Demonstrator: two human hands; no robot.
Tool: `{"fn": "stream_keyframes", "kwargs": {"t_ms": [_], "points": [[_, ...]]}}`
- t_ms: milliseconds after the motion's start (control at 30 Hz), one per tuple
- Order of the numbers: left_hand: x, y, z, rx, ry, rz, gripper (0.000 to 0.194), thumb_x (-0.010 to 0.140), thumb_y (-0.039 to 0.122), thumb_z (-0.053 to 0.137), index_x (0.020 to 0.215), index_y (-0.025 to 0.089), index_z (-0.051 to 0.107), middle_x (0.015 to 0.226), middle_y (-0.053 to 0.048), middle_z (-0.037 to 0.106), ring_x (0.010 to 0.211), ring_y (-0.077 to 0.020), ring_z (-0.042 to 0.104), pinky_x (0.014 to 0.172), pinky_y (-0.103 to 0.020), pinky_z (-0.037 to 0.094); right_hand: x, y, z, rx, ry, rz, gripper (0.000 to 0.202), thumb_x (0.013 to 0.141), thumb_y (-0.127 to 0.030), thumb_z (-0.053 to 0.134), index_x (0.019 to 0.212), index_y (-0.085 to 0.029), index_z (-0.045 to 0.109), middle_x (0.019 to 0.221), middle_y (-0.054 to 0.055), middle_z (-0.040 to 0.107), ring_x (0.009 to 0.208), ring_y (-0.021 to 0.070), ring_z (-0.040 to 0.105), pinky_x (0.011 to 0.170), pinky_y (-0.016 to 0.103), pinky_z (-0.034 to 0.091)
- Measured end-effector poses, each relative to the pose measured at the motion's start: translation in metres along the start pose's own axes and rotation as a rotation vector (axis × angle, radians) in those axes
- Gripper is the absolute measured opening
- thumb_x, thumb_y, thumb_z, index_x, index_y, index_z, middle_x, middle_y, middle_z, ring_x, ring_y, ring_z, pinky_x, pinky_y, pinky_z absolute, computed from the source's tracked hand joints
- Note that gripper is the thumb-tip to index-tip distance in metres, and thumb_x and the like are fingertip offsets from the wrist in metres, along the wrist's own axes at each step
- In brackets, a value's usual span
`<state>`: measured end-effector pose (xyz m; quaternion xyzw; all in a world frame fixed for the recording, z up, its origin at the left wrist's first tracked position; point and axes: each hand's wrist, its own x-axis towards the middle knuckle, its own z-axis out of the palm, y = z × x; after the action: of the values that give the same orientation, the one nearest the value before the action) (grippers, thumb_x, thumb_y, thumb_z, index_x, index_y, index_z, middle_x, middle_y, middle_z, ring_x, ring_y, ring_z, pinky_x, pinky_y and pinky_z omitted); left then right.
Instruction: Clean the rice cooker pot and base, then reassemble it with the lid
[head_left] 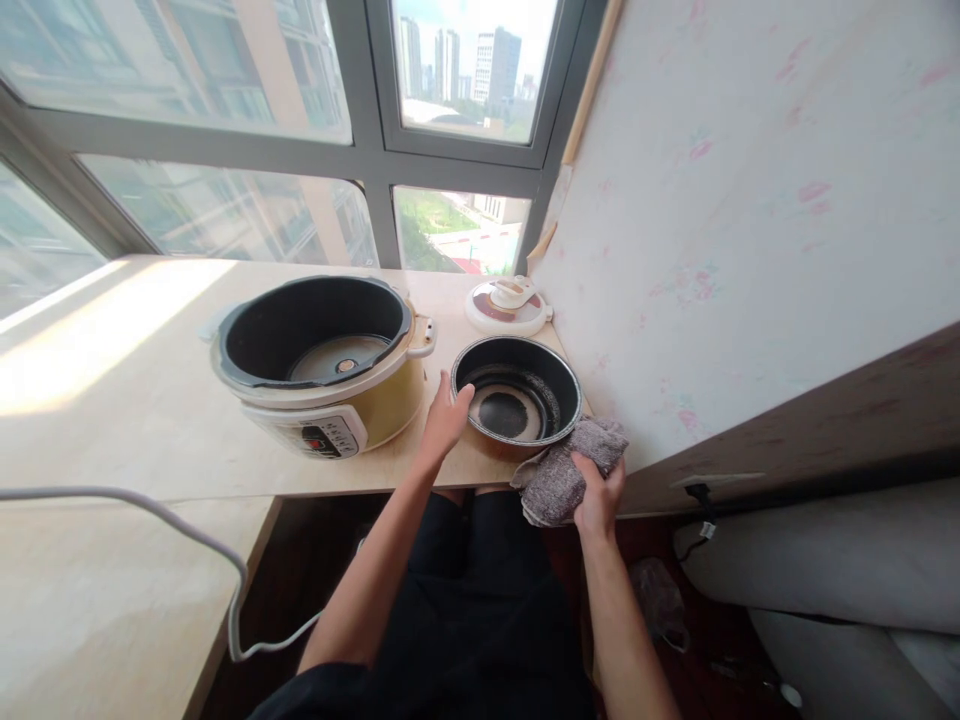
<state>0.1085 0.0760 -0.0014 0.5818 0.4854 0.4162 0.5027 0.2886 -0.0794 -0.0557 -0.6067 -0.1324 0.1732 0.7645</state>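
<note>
My left hand (447, 413) rests open on the inner pot (517, 400); right hand (598, 492) grips the cloth (566, 470). Near the surface (135, 400) edge, the pot could slide off.

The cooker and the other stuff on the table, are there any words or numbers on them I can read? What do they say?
No text can be read anywhere.
Cooker: its front control panel has red and dark marks, too small and blurred to read.
Lid: no writing visible.
Inner pot, touched by the left hand: no writing visible.
Cloth in the right hand: none.
</note>
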Motion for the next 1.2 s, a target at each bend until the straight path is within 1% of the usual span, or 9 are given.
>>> {"fn": "stream_keyframes", "kwargs": {"t_ms": [67, 133, 233, 333, 500, 733, 867, 1000, 1200], "points": [[-0.017, 0.002, 0.005, 0.014, 0.024, -0.052, 0.085, 0.089, 0.039, 0.064, 0.16, 0.012, 0.027, 0.168, -0.017, 0.021, 0.158, -0.0288, 0.017, 0.128, -0.04, 0.014, -0.011, 0.0, 0.002, -0.012, 0.0, -0.019, 0.067, 0.06, -0.035, 0.084, 0.121, -0.018, 0.061, 0.108, 0.006, 0.07, 0.093, 0.023, 0.067, 0.088, 0.041, 0.054], [-0.034, 0.004, 0.014, -0.005, 0.048, -0.058, 0.094, 0.088, 0.04, 0.065, 0.162, 0.012, 0.016, 0.171, -0.017, 0.011, 0.159, -0.0283, 0.01, 0.129, -0.04, 0.011, -0.023, 0.001, 0.005, -0.033, -0.004, -0.038, 0.07, 0.063, -0.036, 0.083, 0.127, -0.018, 0.058, 0.114, 0.009, 0.069, 0.097, 0.0239, 0.067, 0.092, 0.043, 0.054], [-0.051, 0.006, 0.029, -0.038, 0.076, -0.051, 0.109, 0.082, 0.038, 0.072, 0.163, 0.014, 0.003, 0.172, -0.015, 0.002, 0.159, -0.0287, 0.003, 0.129, -0.039, 0.007, -0.043, 0.003, 0.009, -0.086, -0.015, -0.073, 0.074, 0.066, -0.037, 0.083, 0.131, -0.019, 0.054, 0.12, 0.011, 0.068, 0.102, 0.0254, 0.067, 0.096, 0.045, 0.053], [-0.056, 0.008, 0.039, -0.041, 0.101, -0.032, 0.117, 0.076, 0.026, 0.072, 0.162, 0.013, -0.007, 0.172, -0.014, -0.006, 0.159, -0.0274, -0.004, 0.129, -0.036, 0.002, -0.062, 0.006, 0.013, -0.155, -0.03, -0.101, 0.072, 0.066, -0.038, 0.083, 0.129, -0.018, 0.054, 0.12, 0.012, 0.067, 0.104, 0.0265, 0.068, 0.095, 0.044, 0.053], [-0.046, 0.007, 0.036, -0.057, 0.107, -0.036, 0.112, 0.072, 0.013, 0.061, 0.163, 0.012, -0.004, 0.173, -0.011, -0.002, 0.159, -0.0243, -0.003, 0.128, -0.032, 0.002, -0.072, 0.005, 0.018, -0.201, -0.082, -0.099, 0.07, 0.062, -0.04, 0.085, 0.121, -0.017, 0.055, 0.111, 0.011, 0.07, 0.097, 0.0264, 0.069, 0.089, 0.042, 0.055], [-0.022, 0.001, 0.018, -0.044, 0.047, -0.04, 0.112, 0.066, 0.009, 0.062, 0.164, 0.016, 0.008, 0.172, -0.007, 0.011, 0.159, -0.0258, 0.005, 0.129, -0.034, 0.009, -0.043, 0.005, 0.016, -0.082, -0.127, -0.078, 0.053, 0.056, -0.026, 0.082, 0.104, -0.016, 0.064, 0.091, 0.003, 0.071, 0.078, 0.0202, 0.065, 0.077, 0.034, 0.053], [-0.014, -0.001, 0.012, -0.045, 0.026, -0.037, 0.112, 0.064, 0.008, 0.061, 0.165, 0.015, 0.011, 0.171, -0.008, 0.016, 0.159, -0.0269, 0.008, 0.129, -0.035, 0.013, -0.022, 0.006, 0.014, -0.032, -0.101, -0.069, 0.047, 0.051, -0.02, 0.078, 0.096, -0.016, 0.065, 0.082, -0.001, 0.068, 0.072, 0.0177, 0.061, 0.071, 0.03, 0.049], [-0.009, -0.003, 0.007, -0.081, 0.007, -0.021, 0.112, 0.062, 0.008, 0.059, 0.164, 0.016, 0.015, 0.171, -0.007, 0.017, 0.159, -0.0269, 0.009, 0.129, -0.034, 0.011, -0.001, 0.0, 0.013, -0.031, -0.055, -0.081, 0.041, 0.052, -0.023, 0.072, 0.092, -0.017, 0.064, 0.08, -0.001, 0.066, 0.074, 0.0181, 0.059, 0.073, 0.032, 0.048], [-0.004, -0.005, 0.0, -0.109, -0.011, -0.003, 0.11, 0.06, 0.007, 0.057, 0.163, 0.021, 0.023, 0.17, -0.004, 0.024, 0.158, -0.0276, 0.015, 0.129, -0.034, 0.013, 0.028, -0.014, 0.013, -0.067, -0.065, -0.059, 0.046, 0.051, -0.027, 0.066, 0.096, -0.015, 0.067, 0.078, 0.0, 0.063, 0.073, 0.0185, 0.055, 0.072, 0.033, 0.047]]}}
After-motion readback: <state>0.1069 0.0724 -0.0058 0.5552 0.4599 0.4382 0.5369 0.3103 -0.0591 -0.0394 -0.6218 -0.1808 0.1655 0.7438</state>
